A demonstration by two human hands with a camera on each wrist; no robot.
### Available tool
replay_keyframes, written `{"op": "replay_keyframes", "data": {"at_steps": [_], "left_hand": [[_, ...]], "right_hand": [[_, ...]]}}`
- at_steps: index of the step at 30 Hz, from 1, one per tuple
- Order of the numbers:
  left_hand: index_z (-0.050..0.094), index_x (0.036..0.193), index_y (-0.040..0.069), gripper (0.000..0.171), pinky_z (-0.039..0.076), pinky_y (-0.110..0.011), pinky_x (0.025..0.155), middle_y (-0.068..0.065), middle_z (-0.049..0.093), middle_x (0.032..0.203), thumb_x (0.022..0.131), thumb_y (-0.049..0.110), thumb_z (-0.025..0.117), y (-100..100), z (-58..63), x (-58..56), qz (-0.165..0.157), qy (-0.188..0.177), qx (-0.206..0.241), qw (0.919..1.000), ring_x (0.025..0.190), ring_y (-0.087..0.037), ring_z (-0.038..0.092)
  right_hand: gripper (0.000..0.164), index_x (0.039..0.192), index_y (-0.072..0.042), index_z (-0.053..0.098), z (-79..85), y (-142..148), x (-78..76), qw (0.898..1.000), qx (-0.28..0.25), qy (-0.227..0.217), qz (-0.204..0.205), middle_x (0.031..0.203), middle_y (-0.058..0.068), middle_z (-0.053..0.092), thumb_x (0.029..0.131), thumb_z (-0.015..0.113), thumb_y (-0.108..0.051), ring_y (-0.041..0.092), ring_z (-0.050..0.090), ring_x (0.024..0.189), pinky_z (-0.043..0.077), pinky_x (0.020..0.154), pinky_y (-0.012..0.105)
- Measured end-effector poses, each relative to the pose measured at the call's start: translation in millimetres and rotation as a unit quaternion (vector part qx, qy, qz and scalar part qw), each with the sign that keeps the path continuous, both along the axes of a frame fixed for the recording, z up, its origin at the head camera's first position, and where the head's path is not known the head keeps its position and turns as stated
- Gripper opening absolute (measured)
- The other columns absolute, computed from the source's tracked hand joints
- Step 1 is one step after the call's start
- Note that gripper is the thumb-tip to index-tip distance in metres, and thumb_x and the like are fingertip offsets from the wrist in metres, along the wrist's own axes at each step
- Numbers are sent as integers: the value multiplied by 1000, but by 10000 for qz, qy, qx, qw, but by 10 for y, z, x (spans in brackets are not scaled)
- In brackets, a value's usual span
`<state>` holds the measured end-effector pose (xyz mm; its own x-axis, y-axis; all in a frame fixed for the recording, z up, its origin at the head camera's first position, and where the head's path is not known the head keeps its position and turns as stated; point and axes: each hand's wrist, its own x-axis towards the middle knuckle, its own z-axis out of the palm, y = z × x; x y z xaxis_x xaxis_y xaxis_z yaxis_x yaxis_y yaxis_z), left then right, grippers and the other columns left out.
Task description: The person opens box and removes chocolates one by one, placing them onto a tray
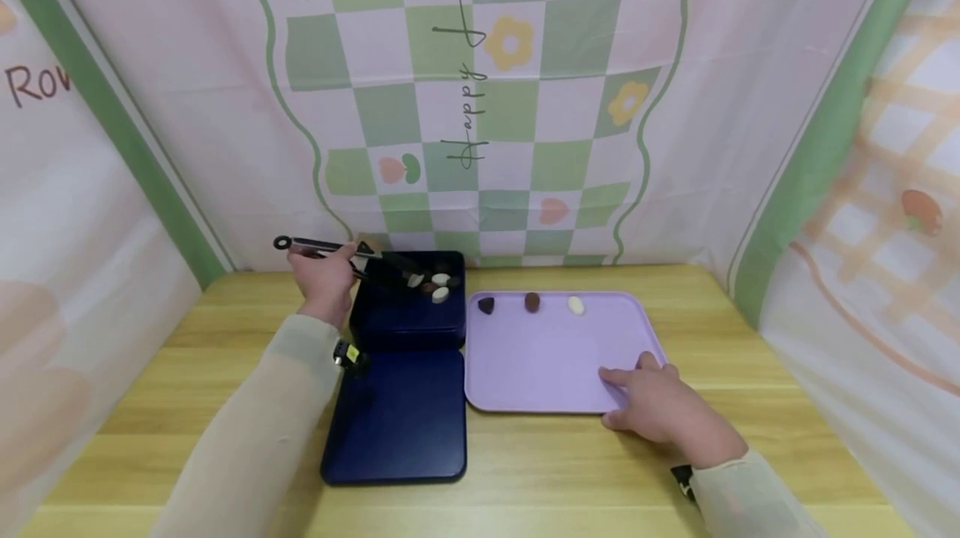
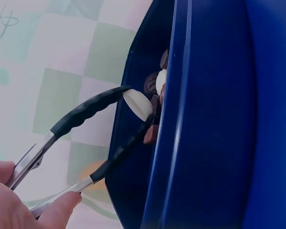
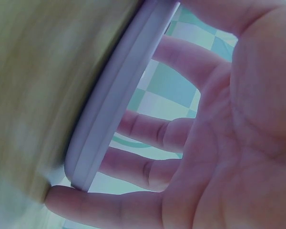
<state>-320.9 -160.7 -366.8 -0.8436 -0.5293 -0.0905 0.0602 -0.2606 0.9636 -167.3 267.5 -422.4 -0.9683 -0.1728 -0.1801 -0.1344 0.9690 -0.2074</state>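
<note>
My left hand (image 1: 324, 275) grips metal tongs (image 2: 83, 112) with black tips, reaching over the dark blue box (image 1: 408, 325). Between the tong tips sits a white oval piece (image 2: 138, 104) that looks like a chocolate. Inside the box lie several white, brown and dark pieces, partly hidden by its wall in the left wrist view. My right hand (image 1: 656, 400) rests on the near right corner of the lilac tray (image 1: 540, 354), fingers extended over the rim and thumb by the front edge. Along the tray's far side lie a dark piece (image 1: 487, 305), a brown piece (image 1: 532, 302) and a white piece (image 1: 575, 305).
A dark blue lid (image 1: 401, 421) lies flat in front of the box, left of the tray. All stand on a wooden table (image 1: 525, 471). A checked cloth (image 1: 510, 113) hangs right behind the table, with more cloth at both sides.
</note>
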Motion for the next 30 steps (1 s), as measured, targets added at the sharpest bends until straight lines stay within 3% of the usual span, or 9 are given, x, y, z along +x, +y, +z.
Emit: {"op": "replay_keyframes", "data": {"at_steps": [7,12,17,25,30], "left_hand": [[34,131,15,64,59,-36,65,-8,52,119,86,12,80,99,43,34,-39,-10,125,9999,84,-26,66],[35,132,14,64,58,-45,77,-7,52,123,86,14,80,281,146,81,-304,51,292,9991,99,-25,65],[36,130,17,62,58,-45,77,-9,53,125,86,12,80,501,243,151,-612,187,481,9968,104,-26,63],[42,132,17,63,55,-54,81,-10,61,121,84,6,82,1002,230,212,-851,829,354,9923,97,-28,65],[45,130,12,62,56,-41,79,-8,63,115,82,5,83,1438,175,286,-885,1093,-180,9899,94,-22,65]], "right_hand": [[71,138,-11,61,1,15,10,10000,-51,14,-10,111,26,48,78,83,-43,36,45,86,48,72,52],[71,138,-11,61,-14,16,21,10000,-87,38,-14,112,26,47,78,83,-42,36,45,87,48,72,53],[71,137,-12,61,-19,12,27,10000,-88,24,-9,112,26,47,78,83,-42,36,45,87,48,73,53],[70,138,-13,62,6,17,28,10000,-51,-4,-26,113,27,48,78,83,-43,37,46,88,49,73,54],[70,138,-13,62,6,28,26,9999,-80,-42,-70,113,26,47,78,83,-43,37,46,89,49,72,53]]}}
